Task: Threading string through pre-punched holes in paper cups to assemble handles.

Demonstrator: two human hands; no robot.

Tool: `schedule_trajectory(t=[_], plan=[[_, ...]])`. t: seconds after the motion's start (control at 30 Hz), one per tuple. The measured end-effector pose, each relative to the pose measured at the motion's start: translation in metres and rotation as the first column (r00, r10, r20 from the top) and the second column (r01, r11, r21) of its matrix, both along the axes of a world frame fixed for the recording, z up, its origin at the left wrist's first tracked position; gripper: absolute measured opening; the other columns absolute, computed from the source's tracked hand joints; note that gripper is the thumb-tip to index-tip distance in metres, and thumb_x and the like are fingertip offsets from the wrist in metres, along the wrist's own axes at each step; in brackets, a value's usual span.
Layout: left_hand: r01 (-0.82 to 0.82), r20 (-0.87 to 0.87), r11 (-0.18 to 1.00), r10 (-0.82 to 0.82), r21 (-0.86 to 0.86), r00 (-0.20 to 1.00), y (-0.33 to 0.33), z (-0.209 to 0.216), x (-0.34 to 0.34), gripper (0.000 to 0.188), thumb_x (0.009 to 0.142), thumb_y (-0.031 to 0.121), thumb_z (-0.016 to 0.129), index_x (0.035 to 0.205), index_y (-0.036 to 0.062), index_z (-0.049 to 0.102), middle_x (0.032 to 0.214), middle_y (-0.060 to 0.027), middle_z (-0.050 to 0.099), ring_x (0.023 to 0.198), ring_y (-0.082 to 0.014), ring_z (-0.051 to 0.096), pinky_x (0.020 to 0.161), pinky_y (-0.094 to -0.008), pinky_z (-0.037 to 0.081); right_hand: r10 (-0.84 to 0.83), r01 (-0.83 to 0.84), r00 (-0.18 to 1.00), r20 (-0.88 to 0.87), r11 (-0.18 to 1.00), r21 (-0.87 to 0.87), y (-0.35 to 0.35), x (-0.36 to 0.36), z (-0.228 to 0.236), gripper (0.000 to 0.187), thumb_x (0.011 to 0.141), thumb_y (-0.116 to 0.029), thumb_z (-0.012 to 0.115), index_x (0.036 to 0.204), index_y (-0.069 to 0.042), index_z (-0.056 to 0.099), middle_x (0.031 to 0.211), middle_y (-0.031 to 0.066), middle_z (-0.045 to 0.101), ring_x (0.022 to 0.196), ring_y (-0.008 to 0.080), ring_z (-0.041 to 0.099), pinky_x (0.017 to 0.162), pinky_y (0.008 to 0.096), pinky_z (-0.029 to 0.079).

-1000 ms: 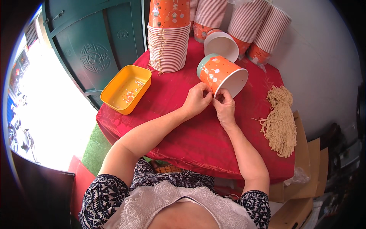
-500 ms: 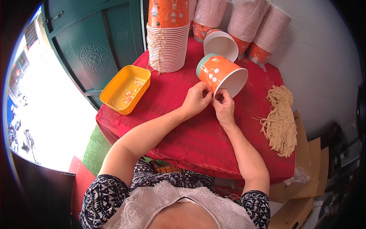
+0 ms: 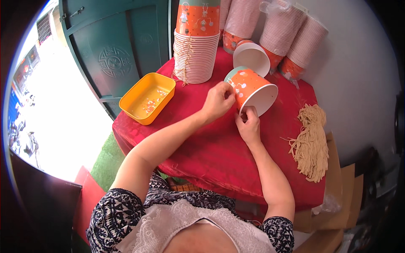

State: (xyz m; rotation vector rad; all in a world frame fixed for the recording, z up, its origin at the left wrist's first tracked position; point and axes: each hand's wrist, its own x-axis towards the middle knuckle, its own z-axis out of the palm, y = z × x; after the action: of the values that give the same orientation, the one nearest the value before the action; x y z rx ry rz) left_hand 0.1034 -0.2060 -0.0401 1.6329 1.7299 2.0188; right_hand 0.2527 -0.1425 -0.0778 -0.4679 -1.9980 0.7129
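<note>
An orange paper bucket (image 3: 247,86) with white figures and a pale green base band lies tilted on its side, its white mouth toward the lower right. At the near part of its rim, my right hand (image 3: 249,124) is closed, with the fingertips pinching the edge. My left hand (image 3: 218,101) is curled shut just left of the bucket's printed wall; whatever its fingertips hold is too small to make out. Behind this bucket, another paper bucket (image 3: 252,59) lies with its white mouth facing me.
A tall stack of paper buckets (image 3: 196,57) with strings hanging down stands at the back. The yellow tray (image 3: 147,118) at left contains small pale bits. Several wrapped stacks (image 3: 283,25) lean on the wall. A bundle of tan string (image 3: 312,143) lies right on the red tablecloth (image 3: 202,156).
My left hand has drawn away from my right, up along the bucket's side, so the fingertips no longer meet. My right hand stays at the rim. The whole view has shifted slightly.
</note>
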Motion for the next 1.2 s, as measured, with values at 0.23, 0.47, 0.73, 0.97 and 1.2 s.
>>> schedule_trajectory(t=[0.23, 0.47, 0.73, 0.97, 1.2], plan=[[-0.331, -0.381, 0.939, 0.274, -0.093, 0.883, -0.061, 0.046, -0.088, 0.006, 0.076, 0.002, 0.061, 0.08, -0.0013, 0.058, 0.079, -0.0181, 0.061, 0.073, -0.0327, 0.063, 0.066, -0.0407, 0.05, -0.045, 0.017, 0.995, 0.094, 0.961, 0.278, 0.0, 0.01, 0.014, 0.012, 0.08, -0.007, 0.068, 0.085, 0.001, 0.06, 0.085, 0.016, 0.059, 0.077, 0.0342, 0.059, 0.073, 0.0444, 0.048], [-0.654, -0.567, 0.686, 0.416, -0.317, 0.711, -0.154, 0.036, -0.164, 0.014, 0.078, 0.012, 0.061, 0.078, -0.002, 0.06, 0.079, -0.0195, 0.062, 0.078, -0.037, 0.063, 0.07, -0.0444, 0.05, -0.047, 0.021, 0.998, 0.051, 0.909, 0.416, -0.006, 0.008, 0.02, 0.01, 0.081, -0.008, 0.064, 0.084, 0.0, 0.059, 0.083, 0.0144, 0.06, 0.079, 0.0341, 0.059, 0.073, 0.0448, 0.047], [-0.659, -0.661, 0.656, 0.314, -0.368, 0.681, -0.162, 0.043, -0.124, 0.023, 0.084, 0.019, 0.067, 0.084, -0.0033, 0.067, 0.096, -0.0203, 0.063, 0.092, -0.037, 0.063, 0.081, -0.0433, 0.05, 0.02, -0.058, 0.994, 0.106, 0.928, 0.367, -0.007, 0.014, 0.02, 0.011, 0.082, -0.009, 0.065, 0.084, 0.001, 0.06, 0.084, 0.0158, 0.061, 0.081, 0.0345, 0.061, 0.072, 0.0446, 0.051], [-0.347, -0.71, 0.915, 0.102, -0.208, 0.696, -0.136, 0.072, -0.047, 0.037, 0.089, 0.016, 0.063, 0.122, -0.0003, 0.056, 0.14, -0.0201, 0.045, 0.13, -0.0378, 0.042, 0.106, -0.0438, 0.038, 0.143, -0.242, 0.948, 0.285, 0.904, 0.352, -0.025, 0.021, 0.032, 0.017, 0.084, -0.016, 0.063, 0.084, 0.001, 0.063, 0.086, 0.0178, 0.064, 0.077, 0.0357, 0.065, 0.068, 0.0439, 0.054], [-0.212, -0.779, 0.942, -0.076, -0.261, 0.622, -0.09, 0.057, -0.004, 0.054, 0.099, 0.037, 0.046, 0.141, 0.0027, 0.042, 0.147, -0.023, 0.037, 0.137, -0.0394, 0.034, 0.115, -0.0466, 0.023, 0.317, -0.375, 0.922, 0.223, 0.877, 0.3, -0.069, 0.049, 0.042, 0.018, 0.083, -0.015, 0.069, 0.077, 0.0, 0.06, 0.08, 0.0151, 0.061, 0.075, 0.034, 0.063, 0.066, 0.0428, 0.051]])
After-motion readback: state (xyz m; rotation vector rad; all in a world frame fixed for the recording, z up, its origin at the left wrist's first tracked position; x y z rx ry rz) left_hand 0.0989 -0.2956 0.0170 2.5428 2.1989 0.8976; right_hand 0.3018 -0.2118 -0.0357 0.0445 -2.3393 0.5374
